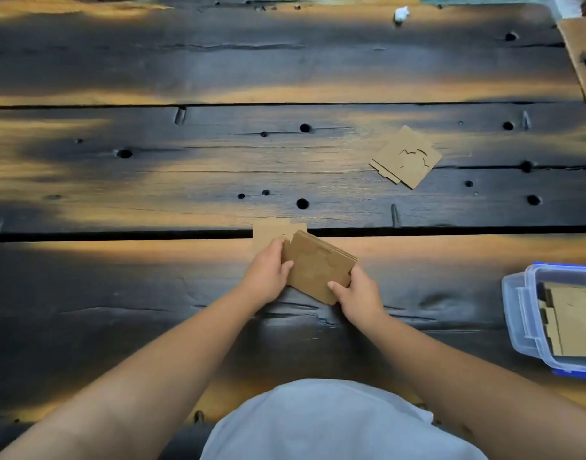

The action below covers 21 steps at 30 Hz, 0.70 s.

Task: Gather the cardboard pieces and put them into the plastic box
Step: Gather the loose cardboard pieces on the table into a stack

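Both hands clamped on cardboard stack at table middle — left hand at 9 o'clock edge, right hand at 5 o'clock corner. Stack looked light, stiff, thin; best pinched by edges. More pieces lay at 1 o'clock. Plastic box sat at 3 o'clock — some cardboard inside.

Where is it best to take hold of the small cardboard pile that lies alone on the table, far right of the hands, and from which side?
Probably by two opposite straight edges of the loose cardboard pile, coming down from above. It lies flat on the wooden table, turned like a diamond, with its pieces slightly offset, so pinching across should square them up. Avoid the cut-out centre, which looks weak.
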### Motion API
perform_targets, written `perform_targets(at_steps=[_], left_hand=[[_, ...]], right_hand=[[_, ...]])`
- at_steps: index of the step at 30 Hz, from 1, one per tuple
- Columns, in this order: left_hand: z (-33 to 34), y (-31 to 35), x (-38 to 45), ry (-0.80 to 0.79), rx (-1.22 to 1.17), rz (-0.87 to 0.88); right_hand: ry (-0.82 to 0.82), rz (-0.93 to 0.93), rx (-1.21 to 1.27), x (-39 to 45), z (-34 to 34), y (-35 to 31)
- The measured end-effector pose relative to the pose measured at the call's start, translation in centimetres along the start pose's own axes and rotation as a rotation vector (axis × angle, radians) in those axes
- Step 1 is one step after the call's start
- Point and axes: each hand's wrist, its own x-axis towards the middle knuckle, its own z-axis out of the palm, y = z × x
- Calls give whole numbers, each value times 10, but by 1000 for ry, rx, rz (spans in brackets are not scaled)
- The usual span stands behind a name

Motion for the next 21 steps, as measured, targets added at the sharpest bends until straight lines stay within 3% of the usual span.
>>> perform_targets(at_steps=[7, 11, 21], left_hand=[[-42, 7, 64, -228, 332, 136], [-45, 6, 84, -346, 445, 191], [-50, -18, 93, -363, 464, 82]], right_hand=[[27, 521, 734, -9, 67, -39], [17, 727, 1009, -10, 96, -63], [61, 823, 1105, -3, 108, -77]])
